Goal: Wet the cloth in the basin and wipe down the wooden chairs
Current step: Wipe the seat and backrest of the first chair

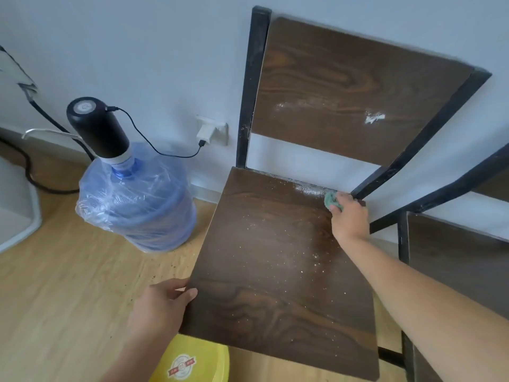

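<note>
A dark wooden chair with a black metal frame stands against the wall; its seat (278,266) is dotted with white specks and dust, and its backrest (344,86) carries white smears. My right hand (348,216) presses a green cloth (330,199) onto the seat's far right corner, beside a patch of white powder. My left hand (165,299) grips the seat's front left edge. A yellow basin (192,362) sits on the floor under the seat's front edge, partly hidden by it.
A second wooden chair (454,257) stands close on the right. A blue water bottle (137,205) with a black pump (96,125) is on the floor at left, its cable running to a wall socket (212,130). A white object (16,210) sits far left.
</note>
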The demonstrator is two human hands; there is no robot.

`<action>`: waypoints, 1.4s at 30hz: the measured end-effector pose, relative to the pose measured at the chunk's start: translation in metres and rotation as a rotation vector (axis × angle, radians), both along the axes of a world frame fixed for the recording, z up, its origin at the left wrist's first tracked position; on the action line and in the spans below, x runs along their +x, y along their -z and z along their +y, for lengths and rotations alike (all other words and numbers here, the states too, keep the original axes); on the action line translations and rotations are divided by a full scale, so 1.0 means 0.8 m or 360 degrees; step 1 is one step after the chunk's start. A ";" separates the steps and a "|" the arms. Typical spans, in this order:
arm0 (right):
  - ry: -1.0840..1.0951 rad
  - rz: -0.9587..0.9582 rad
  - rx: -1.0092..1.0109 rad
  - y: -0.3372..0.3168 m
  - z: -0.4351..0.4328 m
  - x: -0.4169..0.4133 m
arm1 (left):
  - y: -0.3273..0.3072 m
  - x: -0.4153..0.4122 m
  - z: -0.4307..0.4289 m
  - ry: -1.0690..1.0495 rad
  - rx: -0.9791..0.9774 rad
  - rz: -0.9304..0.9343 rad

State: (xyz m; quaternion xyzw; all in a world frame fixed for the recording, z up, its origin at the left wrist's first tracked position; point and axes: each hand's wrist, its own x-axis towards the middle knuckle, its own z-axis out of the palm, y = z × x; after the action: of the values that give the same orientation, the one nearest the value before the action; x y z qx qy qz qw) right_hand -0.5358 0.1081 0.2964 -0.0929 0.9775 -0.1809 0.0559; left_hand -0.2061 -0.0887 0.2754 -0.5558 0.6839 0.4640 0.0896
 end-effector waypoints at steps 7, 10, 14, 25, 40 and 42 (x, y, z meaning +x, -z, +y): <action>0.0217 0.0072 -0.0058 0.020 -0.051 0.010 | -0.003 -0.002 -0.003 -0.0048 0.0044 -0.0047; 0.0026 0.0043 -0.0203 0.020 -0.104 0.022 | -0.003 -0.004 -0.006 -0.0007 0.0020 -0.0026; -0.0418 0.0087 -0.0404 0.037 -0.169 0.068 | 0.003 -0.002 -0.010 0.0005 0.0022 -0.0013; -0.0215 0.0296 -0.0162 0.034 -0.097 0.023 | -0.006 -0.008 -0.007 0.0011 0.0053 -0.0102; -0.1410 0.0239 -0.0405 0.066 -0.170 0.160 | -0.008 -0.008 -0.006 0.0009 0.0002 -0.0142; -0.1338 0.0286 -0.0310 0.064 -0.145 0.134 | -0.008 -0.007 -0.005 -0.0013 -0.0013 -0.0137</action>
State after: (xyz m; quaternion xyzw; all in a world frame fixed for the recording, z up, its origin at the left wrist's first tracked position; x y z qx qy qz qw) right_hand -0.4289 -0.0077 0.2454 -0.5027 0.8341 -0.2249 0.0303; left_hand -0.2117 -0.0925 0.2817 -0.5784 0.6791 0.4372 0.1146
